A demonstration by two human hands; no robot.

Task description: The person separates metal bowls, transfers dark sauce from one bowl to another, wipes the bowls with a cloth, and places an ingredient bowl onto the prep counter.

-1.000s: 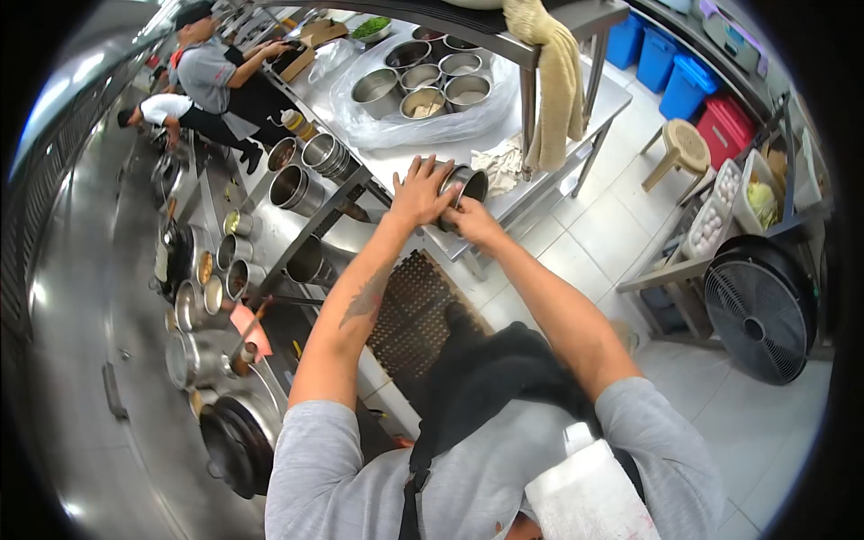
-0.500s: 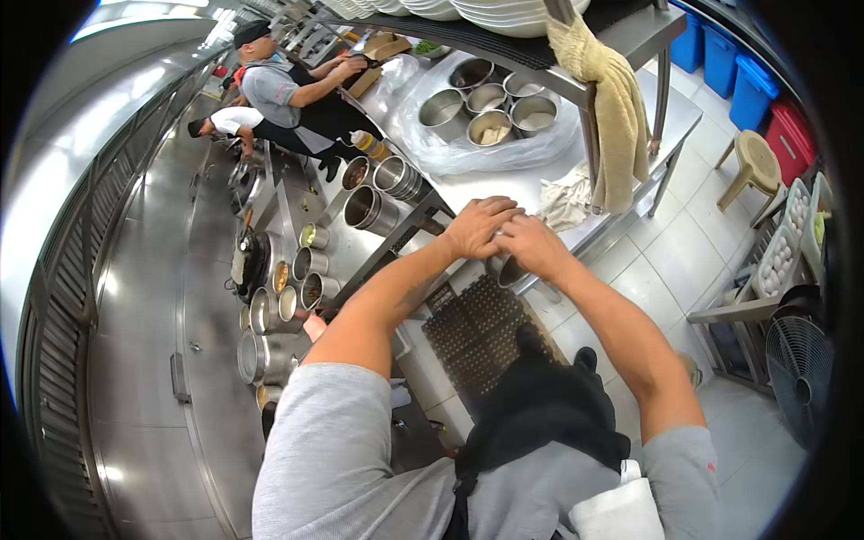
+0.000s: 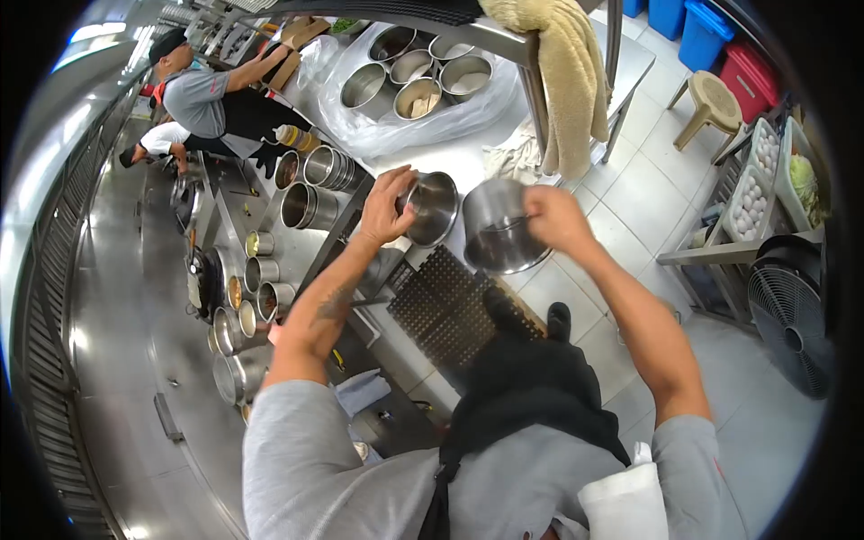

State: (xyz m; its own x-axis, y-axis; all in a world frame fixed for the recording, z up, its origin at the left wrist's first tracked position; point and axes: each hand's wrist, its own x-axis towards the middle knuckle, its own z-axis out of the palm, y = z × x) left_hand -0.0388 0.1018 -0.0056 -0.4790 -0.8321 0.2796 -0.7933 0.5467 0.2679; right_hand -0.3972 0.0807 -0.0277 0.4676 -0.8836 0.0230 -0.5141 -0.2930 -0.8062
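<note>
My left hand [image 3: 389, 207] is closed on the left rim of a shiny metal bowl [image 3: 434, 209], which is tilted with its inside toward me at the steel table's edge. To the right, my right hand [image 3: 555, 219] grips the side of a larger metal pot [image 3: 498, 214], slightly blurred. A narrow gap separates pot and bowl. Behind them, several metal containers stand on clear plastic [image 3: 396, 135]; one container [image 3: 418, 99] holds pale pieces. A crumpled white cloth [image 3: 513, 158] lies on the table behind the pot.
A shelf post with a beige towel [image 3: 572, 99] rises behind the pot. Nested metal pots [image 3: 309, 207] stand on the left. Two co-workers [image 3: 193, 99] are at the upper left. A perforated mat [image 3: 454, 306] lies on the floor; a stool [image 3: 709, 103] and fan [image 3: 792, 328] are right.
My hands, close together before, have moved apart. The pot in my right hand is now separate from the bowl in my left. The camera view has also shifted.
</note>
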